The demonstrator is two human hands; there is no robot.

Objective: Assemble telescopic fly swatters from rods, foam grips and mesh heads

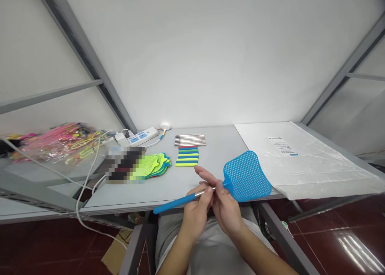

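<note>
A blue fly swatter [247, 176] lies across both hands at the table's front edge, its perforated head to the right and its blue handle [174, 204] to the left. My left hand [197, 210] is closed around the metal rod beside the handle. My right hand [225, 208] grips the rod near the neck of the head, with some fingers stretched out. Beyond the hands lie several coloured handle tubes [187, 156] in a row, with several silver metal rods [190, 140] behind them. To the left is a stack of swatter heads [152, 166], yellow-green on top.
A white power strip [142, 137] with plugs and cables stands at the back left, near a blurred dark patch. A white plastic bag [270, 162] with a label covers the table's right side. Bagged colourful items [66, 140] lie beyond the left frame post. A white cable [78, 198] hangs over the edge.
</note>
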